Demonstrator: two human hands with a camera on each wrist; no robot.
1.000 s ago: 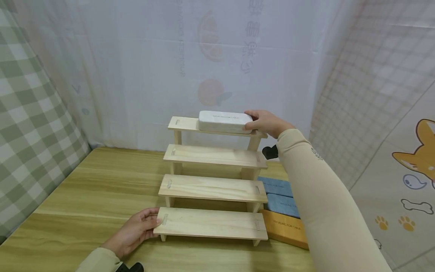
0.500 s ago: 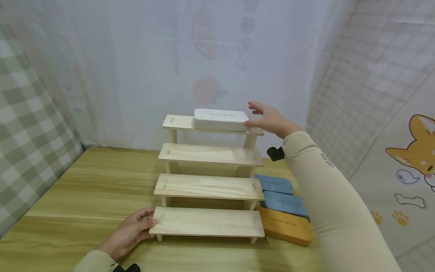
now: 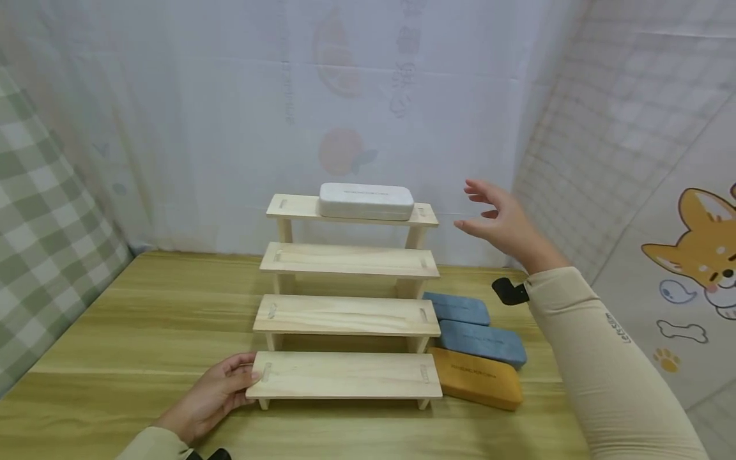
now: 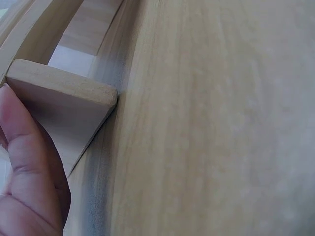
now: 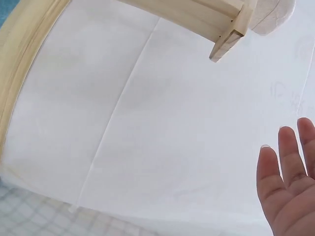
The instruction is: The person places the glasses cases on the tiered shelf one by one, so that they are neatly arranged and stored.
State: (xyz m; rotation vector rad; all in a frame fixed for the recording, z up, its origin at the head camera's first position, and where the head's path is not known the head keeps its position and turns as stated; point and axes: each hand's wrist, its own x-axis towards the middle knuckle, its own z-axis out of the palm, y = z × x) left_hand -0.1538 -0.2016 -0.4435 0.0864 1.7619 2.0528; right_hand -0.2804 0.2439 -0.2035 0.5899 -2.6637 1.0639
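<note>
A pale wooden step stand (image 3: 345, 377) with several tiers stands on the table in the head view. My left hand (image 3: 214, 397) pinches the left end of its lowest step, thumb at the board's edge; the left wrist view shows the thumb beside a stand leg (image 4: 64, 88). On the top step lies a white glasses case (image 3: 366, 202) with small lettering. Right of that step, in the air, my right hand (image 3: 506, 227) holds nothing, its fingers spread and apart from the case. The right wrist view shows those fingers (image 5: 291, 169) away from the stand's end (image 5: 229, 42).
Two blue cases (image 3: 483, 342) and an orange case (image 3: 476, 378) lie on the table (image 3: 144, 332) along the stand's right side. A white printed curtain (image 3: 230, 128) hangs behind, and green checked cloth (image 3: 46, 223) hangs at the left.
My right hand has let go of the white glasses case and moved right, away from the top step. The case stays there. My left hand keeps its grip on the lowest step.
</note>
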